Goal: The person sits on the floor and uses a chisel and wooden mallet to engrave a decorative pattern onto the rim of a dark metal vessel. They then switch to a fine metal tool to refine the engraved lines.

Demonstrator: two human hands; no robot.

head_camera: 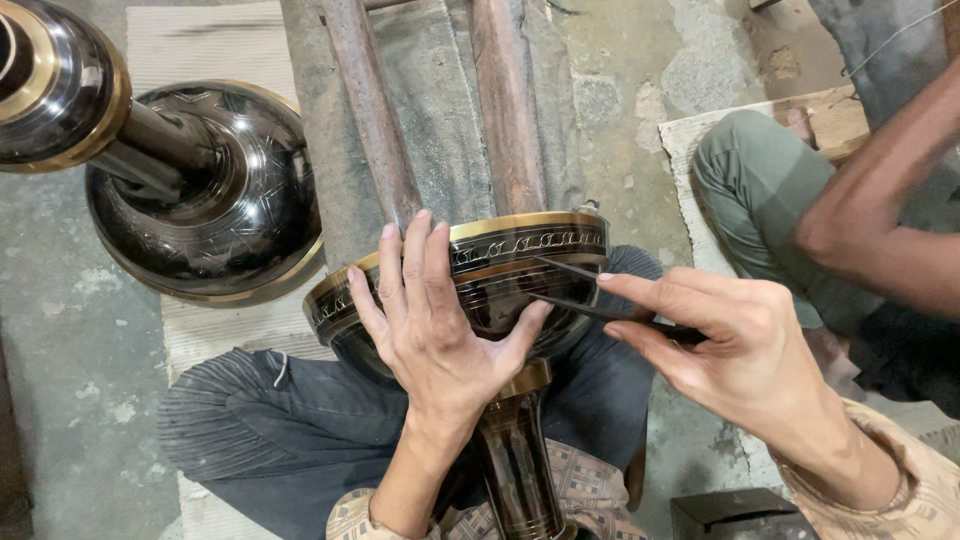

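Note:
A black metal goblet-shaped vessel point(520, 262) with brass bands and an engraved rim lies tilted across my lap, its stem point(515, 465) pointing toward me. My left hand point(437, 330) lies flat on the bowl with fingers spread, steadying it. My right hand point(722, 345) pinches a thin dark engraving tool point(580, 305), whose tip touches the bowl just under the rim band.
A second, larger black and brass vessel point(215, 195) lies at the left on a woven mat point(200, 40). Two wooden beams point(505, 110) run away in front of me. Another person's arm point(880, 210) and green-trousered knee point(760, 190) are at the right. A dark box point(735, 512) sits at bottom right.

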